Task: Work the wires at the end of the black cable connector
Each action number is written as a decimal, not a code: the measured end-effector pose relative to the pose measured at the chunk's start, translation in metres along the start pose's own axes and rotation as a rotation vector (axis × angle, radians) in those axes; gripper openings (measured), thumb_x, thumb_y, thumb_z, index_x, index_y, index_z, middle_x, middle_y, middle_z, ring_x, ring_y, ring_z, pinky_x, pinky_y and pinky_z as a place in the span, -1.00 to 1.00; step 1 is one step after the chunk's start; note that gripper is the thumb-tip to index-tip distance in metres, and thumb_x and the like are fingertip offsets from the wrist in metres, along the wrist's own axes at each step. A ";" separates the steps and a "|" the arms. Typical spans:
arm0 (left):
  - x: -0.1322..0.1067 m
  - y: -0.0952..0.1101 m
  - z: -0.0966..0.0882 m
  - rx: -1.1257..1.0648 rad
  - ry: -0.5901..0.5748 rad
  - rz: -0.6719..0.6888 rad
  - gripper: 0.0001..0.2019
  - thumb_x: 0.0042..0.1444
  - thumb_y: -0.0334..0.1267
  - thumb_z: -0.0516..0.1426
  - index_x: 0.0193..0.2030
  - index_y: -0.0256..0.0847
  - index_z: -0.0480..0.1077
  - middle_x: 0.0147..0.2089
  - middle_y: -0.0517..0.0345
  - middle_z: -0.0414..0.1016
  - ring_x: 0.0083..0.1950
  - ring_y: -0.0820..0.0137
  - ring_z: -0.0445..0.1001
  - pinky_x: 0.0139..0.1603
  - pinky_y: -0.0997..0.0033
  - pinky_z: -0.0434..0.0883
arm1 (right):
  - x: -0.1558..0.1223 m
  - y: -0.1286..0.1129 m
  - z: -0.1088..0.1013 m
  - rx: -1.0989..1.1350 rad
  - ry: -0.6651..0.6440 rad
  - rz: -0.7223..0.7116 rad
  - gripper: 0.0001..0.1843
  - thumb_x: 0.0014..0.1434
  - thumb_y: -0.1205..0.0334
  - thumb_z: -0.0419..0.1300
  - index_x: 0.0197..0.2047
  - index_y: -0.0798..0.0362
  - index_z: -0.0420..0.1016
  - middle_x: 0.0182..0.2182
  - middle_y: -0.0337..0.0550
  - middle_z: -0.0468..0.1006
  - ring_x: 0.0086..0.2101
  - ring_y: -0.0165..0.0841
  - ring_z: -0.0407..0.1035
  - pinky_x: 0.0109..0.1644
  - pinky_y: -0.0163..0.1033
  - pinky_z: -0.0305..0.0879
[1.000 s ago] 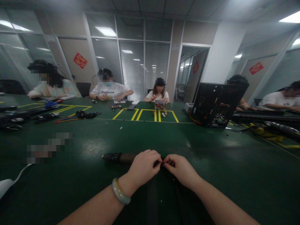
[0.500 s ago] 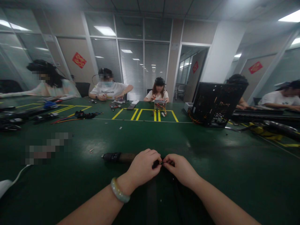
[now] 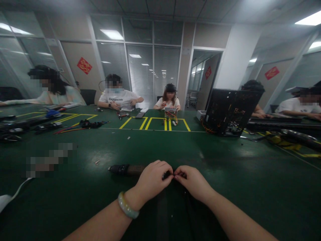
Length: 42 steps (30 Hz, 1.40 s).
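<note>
My left hand point(image 3: 155, 177), with a pale green bangle point(image 3: 127, 206) on its wrist, is closed in a pinch, and a small dark piece shows between thumb and fingers. Its kind cannot be made out. Fingertip to fingertip with it, my right hand point(image 3: 193, 182) also pinches at the same spot; what it grips is too small to name. Behind my left hand a dark cylindrical tool point(image 3: 122, 169) with a black ridged end and narrow tip lies on the green table point(image 3: 100, 194). The left hand covers the tool's other end.
A black computer case point(image 3: 232, 112) stands at the right. Bundled cables point(image 3: 87, 124) and dark parts lie far left. Left of me is a blurred-out item point(image 3: 50, 160) with a white cord point(image 3: 21, 187). Several people sit around the table, one behind a box with wires point(image 3: 172, 112).
My fingertips have come slightly closer together at the small dark piece. Across the table, a person in a white T-shirt has shifted their arms.
</note>
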<state>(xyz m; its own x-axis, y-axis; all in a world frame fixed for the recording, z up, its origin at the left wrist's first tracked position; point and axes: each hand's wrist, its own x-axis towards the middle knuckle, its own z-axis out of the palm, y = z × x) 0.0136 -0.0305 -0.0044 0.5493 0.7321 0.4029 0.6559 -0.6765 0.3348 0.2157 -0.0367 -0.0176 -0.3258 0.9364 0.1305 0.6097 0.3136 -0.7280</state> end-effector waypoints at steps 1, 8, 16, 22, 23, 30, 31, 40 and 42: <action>0.000 0.000 0.000 0.000 -0.006 -0.003 -0.94 0.16 -0.27 0.18 -0.22 -0.12 0.42 -0.20 0.22 0.48 -0.15 0.34 0.39 -0.09 0.33 0.32 | 0.000 0.001 0.000 -0.001 -0.002 0.002 -0.90 0.19 0.27 0.19 -0.25 -0.04 0.55 -0.34 -0.29 0.57 -0.32 -0.36 0.44 -0.27 -0.34 0.25; 0.000 -0.001 0.002 0.007 -0.019 -0.035 -0.91 0.22 -0.22 0.13 -0.19 -0.11 0.42 -0.18 0.19 0.48 -0.14 0.33 0.39 -0.09 0.32 0.31 | 0.000 0.001 0.000 0.017 -0.008 0.001 -0.91 0.19 0.26 0.20 -0.25 -0.05 0.56 -0.33 -0.31 0.58 -0.32 -0.37 0.44 -0.27 -0.35 0.25; -0.001 -0.001 0.001 -0.011 0.002 -0.027 -0.93 0.22 -0.28 0.11 -0.18 -0.10 0.41 -0.19 0.22 0.48 -0.14 0.34 0.39 -0.09 0.33 0.30 | 0.000 -0.001 0.002 0.010 0.007 0.007 -0.90 0.20 0.25 0.20 -0.27 -0.04 0.56 -0.35 -0.29 0.59 -0.33 -0.37 0.45 -0.28 -0.34 0.23; 0.000 0.002 -0.001 -0.006 0.003 -0.005 -0.90 0.17 -0.29 0.13 -0.17 -0.11 0.41 -0.19 0.21 0.48 -0.14 0.34 0.40 -0.09 0.33 0.31 | 0.000 -0.001 0.002 0.029 0.014 0.012 -0.89 0.19 0.27 0.19 -0.26 -0.03 0.56 -0.34 -0.28 0.59 -0.32 -0.35 0.45 -0.27 -0.33 0.24; 0.000 0.003 -0.002 -0.003 0.005 -0.002 -0.90 0.15 -0.30 0.14 -0.18 -0.11 0.41 -0.19 0.21 0.48 -0.14 0.34 0.40 -0.10 0.33 0.31 | 0.000 -0.001 0.002 0.028 0.014 0.011 -0.89 0.19 0.27 0.18 -0.26 -0.02 0.56 -0.34 -0.27 0.59 -0.32 -0.35 0.45 -0.26 -0.33 0.24; -0.001 0.004 -0.004 -0.008 0.003 0.008 -0.87 0.13 -0.36 0.11 -0.18 -0.12 0.42 -0.18 0.20 0.48 -0.13 0.33 0.40 -0.09 0.32 0.32 | 0.001 0.004 0.003 0.031 0.009 0.015 -0.88 0.19 0.26 0.18 -0.25 -0.05 0.57 -0.34 -0.29 0.58 -0.32 -0.36 0.44 -0.27 -0.34 0.23; -0.001 0.003 -0.004 -0.010 0.003 0.010 -0.86 0.12 -0.36 0.12 -0.18 -0.12 0.42 -0.18 0.19 0.48 -0.13 0.33 0.40 -0.09 0.32 0.32 | 0.001 0.004 0.004 0.031 0.013 0.016 -0.88 0.19 0.27 0.19 -0.25 -0.05 0.57 -0.34 -0.29 0.58 -0.33 -0.36 0.44 -0.27 -0.34 0.23; 0.000 0.002 -0.002 -0.014 0.004 0.021 -0.87 0.12 -0.36 0.14 -0.18 -0.11 0.41 -0.17 0.19 0.48 -0.12 0.32 0.40 -0.09 0.30 0.32 | 0.000 0.001 0.002 0.032 0.009 0.021 -0.88 0.19 0.26 0.18 -0.26 -0.03 0.57 -0.34 -0.27 0.58 -0.32 -0.35 0.44 -0.27 -0.33 0.22; 0.000 0.002 -0.002 -0.008 0.004 0.015 -0.89 0.14 -0.35 0.13 -0.19 -0.12 0.42 -0.17 0.19 0.48 -0.12 0.32 0.40 -0.08 0.30 0.32 | 0.000 0.000 0.002 0.027 0.005 0.027 -0.87 0.20 0.25 0.18 -0.26 -0.02 0.57 -0.34 -0.26 0.58 -0.32 -0.35 0.44 -0.26 -0.33 0.23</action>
<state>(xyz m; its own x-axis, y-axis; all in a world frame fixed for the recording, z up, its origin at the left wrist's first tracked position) 0.0141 -0.0318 -0.0021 0.5569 0.7214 0.4116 0.6435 -0.6881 0.3353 0.2141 -0.0367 -0.0189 -0.3056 0.9453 0.1143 0.5986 0.2841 -0.7490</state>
